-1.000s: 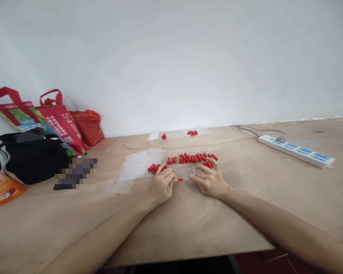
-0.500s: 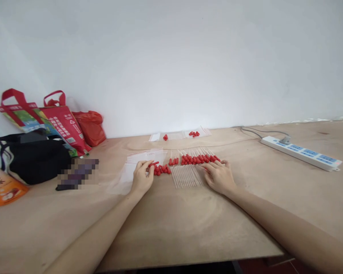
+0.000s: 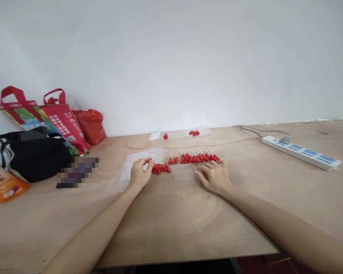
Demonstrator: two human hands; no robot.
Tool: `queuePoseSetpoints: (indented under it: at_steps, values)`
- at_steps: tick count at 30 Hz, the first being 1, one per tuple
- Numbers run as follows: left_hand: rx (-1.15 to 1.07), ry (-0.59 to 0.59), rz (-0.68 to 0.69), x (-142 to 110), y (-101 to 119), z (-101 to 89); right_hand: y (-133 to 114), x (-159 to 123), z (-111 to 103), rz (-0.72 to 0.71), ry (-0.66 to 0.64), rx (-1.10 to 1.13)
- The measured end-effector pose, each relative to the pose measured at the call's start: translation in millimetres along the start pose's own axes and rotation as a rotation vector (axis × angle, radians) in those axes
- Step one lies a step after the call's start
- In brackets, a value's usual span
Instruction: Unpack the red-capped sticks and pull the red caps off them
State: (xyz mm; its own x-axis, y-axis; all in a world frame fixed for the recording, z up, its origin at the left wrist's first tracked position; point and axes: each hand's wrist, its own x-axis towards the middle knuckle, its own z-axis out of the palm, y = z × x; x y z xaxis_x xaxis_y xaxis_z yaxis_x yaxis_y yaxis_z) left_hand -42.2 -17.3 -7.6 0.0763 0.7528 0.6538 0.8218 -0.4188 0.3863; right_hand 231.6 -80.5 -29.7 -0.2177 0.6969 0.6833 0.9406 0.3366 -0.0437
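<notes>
Small red oblong pieces lie in a loose pile at the middle of the wooden table. My left hand is just left of this pile, thumb and forefinger apart, with nothing visible between them. A longer row of red pieces lies to the right, and thin pale sticks extend behind it. Nearer to me is another row of thin pale sticks, side by side. Over its right end rests my right hand, fingers loosely bent and apart, fingertips at the sticks and the red row.
Clear zip bags lie under and beside my left hand. Two more bags with red pieces are by the wall. Shopping bags, a black bag and an orange pouch stand left. A power strip lies right.
The red piece that showed at my left fingertips is no longer seen there, and that hand has shifted slightly left. My right hand has moved a little left over the sticks.
</notes>
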Motion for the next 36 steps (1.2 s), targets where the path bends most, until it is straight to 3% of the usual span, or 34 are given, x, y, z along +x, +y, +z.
queuePoseSetpoints:
  at_steps: [4,9,12,19,23,26,30,34,36]
  values:
    - [0.111,-0.097,-0.013,14,7,-1.0,1,2,-2,0.023,0.015,0.022]
    - [0.312,-0.475,-0.133,43,37,10.7,9,5,-8,0.090,0.084,0.057]
    - [0.368,-0.613,-0.250,58,53,24.4,14,6,-11,0.099,0.120,0.079]
    - [0.408,-0.678,-0.370,73,57,54.3,20,8,-13,0.121,0.171,0.063]
    - [0.393,-0.629,-0.350,76,56,50.7,22,8,-12,0.141,0.198,0.044]
    - [0.356,-0.539,-0.264,70,60,34.3,24,8,-9,0.151,0.245,0.047]
    - [0.246,-0.460,-0.063,39,65,12.0,21,7,-8,0.126,0.321,0.060]
    - [0.036,-0.256,0.480,-1,60,7.6,11,6,-14,-0.047,0.266,0.056]
    - [0.026,-0.151,0.626,-14,57,11.4,6,5,-15,-0.154,0.191,0.064]
